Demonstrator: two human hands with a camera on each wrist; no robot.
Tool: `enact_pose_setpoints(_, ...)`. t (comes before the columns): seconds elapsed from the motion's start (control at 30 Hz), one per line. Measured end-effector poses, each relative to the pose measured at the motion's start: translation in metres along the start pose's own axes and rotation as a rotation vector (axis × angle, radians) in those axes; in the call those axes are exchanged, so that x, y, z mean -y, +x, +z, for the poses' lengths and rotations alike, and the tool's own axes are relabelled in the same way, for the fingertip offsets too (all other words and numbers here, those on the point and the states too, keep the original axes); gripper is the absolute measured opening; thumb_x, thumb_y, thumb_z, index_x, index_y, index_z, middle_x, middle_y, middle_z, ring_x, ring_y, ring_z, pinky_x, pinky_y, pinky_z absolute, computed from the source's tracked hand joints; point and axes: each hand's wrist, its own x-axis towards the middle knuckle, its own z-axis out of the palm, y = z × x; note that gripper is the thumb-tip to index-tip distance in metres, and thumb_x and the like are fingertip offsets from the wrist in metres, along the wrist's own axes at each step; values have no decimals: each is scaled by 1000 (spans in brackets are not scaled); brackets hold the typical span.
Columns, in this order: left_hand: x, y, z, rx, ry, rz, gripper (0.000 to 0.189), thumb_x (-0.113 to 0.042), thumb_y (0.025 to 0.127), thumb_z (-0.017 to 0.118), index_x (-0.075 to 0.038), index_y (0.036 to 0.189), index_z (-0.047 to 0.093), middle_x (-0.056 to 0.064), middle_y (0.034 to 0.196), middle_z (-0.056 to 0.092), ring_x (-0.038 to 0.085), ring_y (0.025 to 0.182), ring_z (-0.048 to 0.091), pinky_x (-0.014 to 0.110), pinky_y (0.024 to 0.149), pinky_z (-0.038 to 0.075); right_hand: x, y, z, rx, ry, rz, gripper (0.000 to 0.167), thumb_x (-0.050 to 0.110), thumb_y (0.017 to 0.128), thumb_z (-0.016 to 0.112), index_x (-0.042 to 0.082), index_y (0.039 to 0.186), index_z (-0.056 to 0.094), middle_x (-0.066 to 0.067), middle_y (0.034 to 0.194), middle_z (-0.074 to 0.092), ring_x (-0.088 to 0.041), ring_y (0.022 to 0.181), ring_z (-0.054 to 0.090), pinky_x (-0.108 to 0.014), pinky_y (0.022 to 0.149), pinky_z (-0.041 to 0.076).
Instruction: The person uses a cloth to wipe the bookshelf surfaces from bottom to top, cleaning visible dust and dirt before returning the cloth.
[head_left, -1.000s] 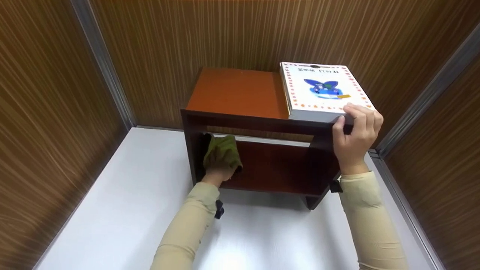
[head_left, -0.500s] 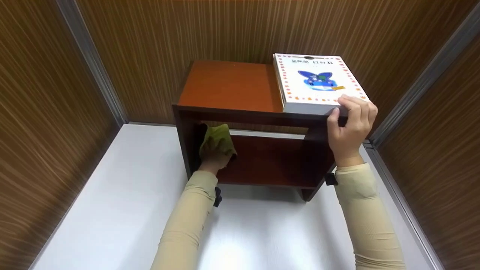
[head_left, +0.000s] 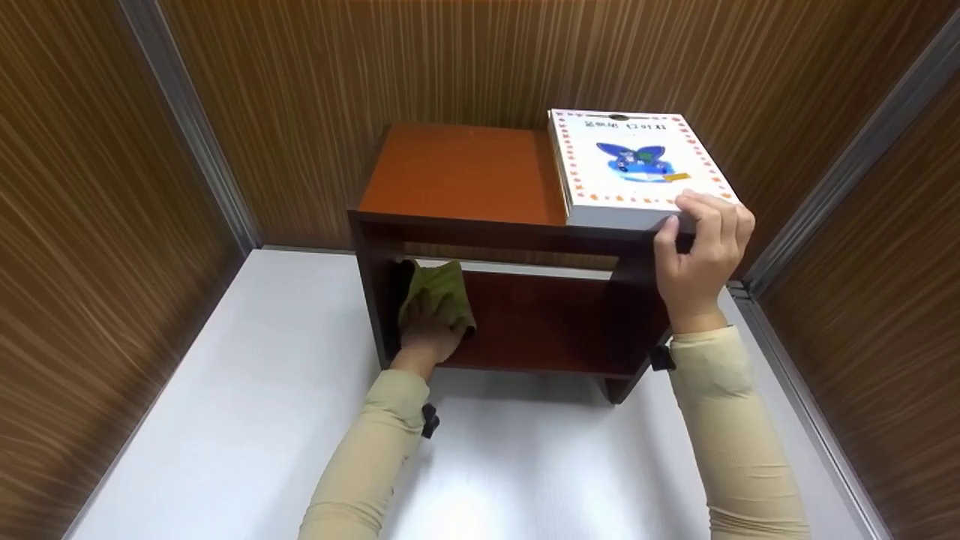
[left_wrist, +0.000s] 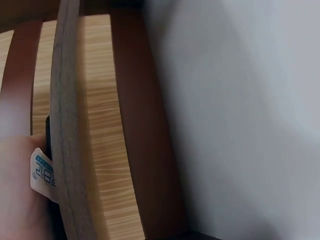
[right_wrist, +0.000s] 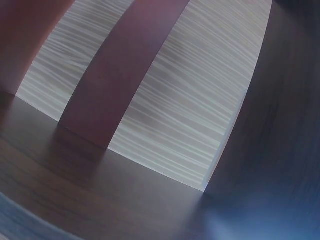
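Note:
A small reddish-brown shelf unit [head_left: 465, 176] with dark edges stands against the back panel. Inside it, at the left, my left hand [head_left: 433, 326] lies over a yellow-green cloth [head_left: 441, 281] with a dark edge, fingers spread across it. The left wrist view shows part of that hand at the left border, with a white printed tag [left_wrist: 43, 172] beside it. On the unit's top right lies a thick white book [head_left: 641, 157] with a blue butterfly picture. My right hand [head_left: 705, 251] holds its front right corner, fingers on the cover and thumb at the front side.
Wood-grain panels [head_left: 315, 90] rise behind and on both sides. The unit stands on a white surface [head_left: 225, 390]. Its lower shelf board [head_left: 540, 322] spans between the side walls, with a gap at the back.
My left hand and the cloth have shifted upward and then back down along the inner left side. The right hand keeps its hold on the book. The head view has shifted slightly.

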Motion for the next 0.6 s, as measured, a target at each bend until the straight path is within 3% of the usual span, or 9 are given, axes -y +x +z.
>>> enact_pose_setpoints(0.23,7,-23,8,-24,41,41,66,-54,96,30,-16,150,21,19,152,11,35,140,5,47,111,7,5,0,1,13,6,4,22,19,77,56,-1,85,63,-14,93,64,-34,94,51,-41,92,34)
enact_pose_setpoints(0.47,8,-43,10,-57,-65,69,65,-55,95,34,-15,148,29,22,151,15,38,139,8,49,111,9,3,1,3,-29,14,-18,20,17,77,55,0,84,63,-13,92,64,-33,93,51,-42,92,34)
enact_pose_setpoints(0.6,9,-53,11,-65,-44,76,64,-55,95,33,-18,148,29,21,151,16,38,138,9,50,110,10,-3,0,4,-49,13,-34,21,19,77,56,1,84,64,-10,92,65,-31,93,51,-41,91,34)
